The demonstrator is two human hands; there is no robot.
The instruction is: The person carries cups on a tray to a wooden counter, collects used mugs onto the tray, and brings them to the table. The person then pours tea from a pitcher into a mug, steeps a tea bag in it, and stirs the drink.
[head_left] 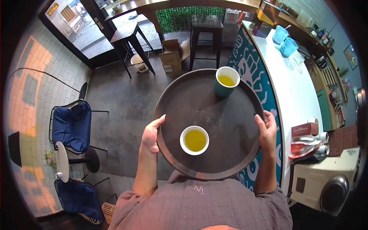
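A round dark tray (214, 115) is held out in front of my body. My left hand (152, 134) grips its left rim, thumb over the edge and the other fingers mostly hidden beneath. On the right rim, my right hand (267, 130) is closed with the thumb on top and fingers outside. Two cups of yellow-green liquid stand upright on the tray. The white-rimmed cup (194, 140) is near the lower middle, closer to my left hand. The teal cup (225, 87) is at the far right edge.
A white counter (295, 92) runs along the right, with blue containers (287, 46) and a beige machine (322, 184). Ahead are black stools (207, 23) and a cardboard box (173, 57). Blue-cushioned chairs (71, 124) and a small round table (62, 163) stand left.
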